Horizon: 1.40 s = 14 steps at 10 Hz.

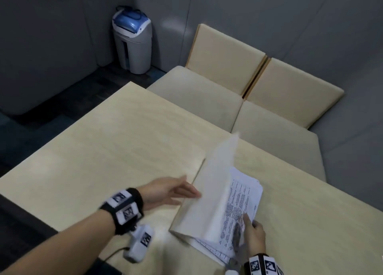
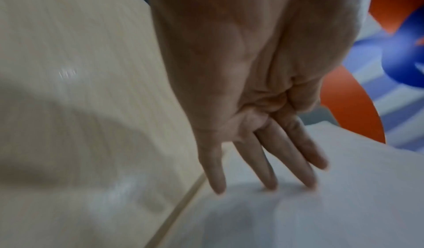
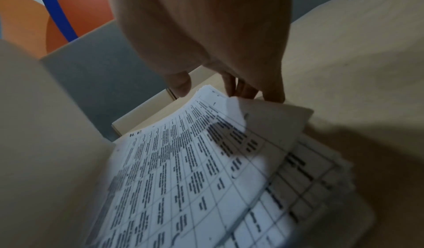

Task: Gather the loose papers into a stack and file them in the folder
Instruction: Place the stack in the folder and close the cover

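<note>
A beige folder lies on the table's right part, its cover raised at a steep slant. Inside it rests a stack of printed papers, their tables and text plain in the right wrist view. My left hand reaches in from the left with straight fingers. Its fingertips touch the outside of the cover. My right hand holds the stack's near right edge, thumb over the top sheet and fingers at the edge. The cover looms at the left of that view.
The pale wooden table stretches bare to the left of the folder. Beige cushioned seats stand behind its far edge. A grey and blue bin-like machine stands in the far corner.
</note>
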Each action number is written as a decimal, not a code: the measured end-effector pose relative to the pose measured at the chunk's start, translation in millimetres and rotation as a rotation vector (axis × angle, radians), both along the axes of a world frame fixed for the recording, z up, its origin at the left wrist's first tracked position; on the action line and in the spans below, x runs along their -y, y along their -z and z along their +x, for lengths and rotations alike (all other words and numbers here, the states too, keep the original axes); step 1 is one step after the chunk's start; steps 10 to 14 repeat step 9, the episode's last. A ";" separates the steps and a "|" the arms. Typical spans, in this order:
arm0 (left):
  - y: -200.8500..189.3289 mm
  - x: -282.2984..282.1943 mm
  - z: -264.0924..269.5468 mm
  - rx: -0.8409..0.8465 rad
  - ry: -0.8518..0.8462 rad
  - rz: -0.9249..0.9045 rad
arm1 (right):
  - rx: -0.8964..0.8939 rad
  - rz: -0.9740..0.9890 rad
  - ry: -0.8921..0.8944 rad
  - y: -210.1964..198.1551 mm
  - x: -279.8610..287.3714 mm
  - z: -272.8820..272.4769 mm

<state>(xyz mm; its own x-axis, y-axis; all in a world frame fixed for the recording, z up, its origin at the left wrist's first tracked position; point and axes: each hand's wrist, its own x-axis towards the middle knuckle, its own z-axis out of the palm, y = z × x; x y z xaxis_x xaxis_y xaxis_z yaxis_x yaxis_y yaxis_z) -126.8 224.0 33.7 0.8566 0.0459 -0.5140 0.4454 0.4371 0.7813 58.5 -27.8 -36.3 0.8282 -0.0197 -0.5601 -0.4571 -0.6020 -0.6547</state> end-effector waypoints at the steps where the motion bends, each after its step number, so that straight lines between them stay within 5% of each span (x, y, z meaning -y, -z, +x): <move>1: 39.7 45.4 27.0 0.030 0.211 0.542 | -0.093 0.100 -0.017 13.8 10.6 3.6; 2: 73.9 81.2 34.3 -0.052 0.647 1.212 | -0.212 0.148 0.093 4.0 22.8 9.0; 3: 86.2 92.6 35.4 -0.096 0.784 1.366 | -0.314 0.273 0.077 11.8 31.8 12.5; 4: 85.8 92.5 34.3 -0.127 0.826 1.450 | -0.287 0.339 -0.075 75.6 52.2 39.0; 5: 82.6 84.5 19.5 -0.222 0.849 1.508 | -0.291 0.349 -0.216 25.3 11.5 24.7; 7: 69.0 39.9 -33.4 -0.408 0.620 1.408 | -0.288 0.278 -0.481 5.7 -53.6 3.4; 9: 55.2 -45.4 -54.6 -0.507 0.592 1.304 | -0.178 0.260 -0.465 11.5 -76.7 -1.1; 14: 55.2 -45.4 -54.6 -0.507 0.592 1.304 | -0.178 0.260 -0.465 11.5 -76.7 -1.1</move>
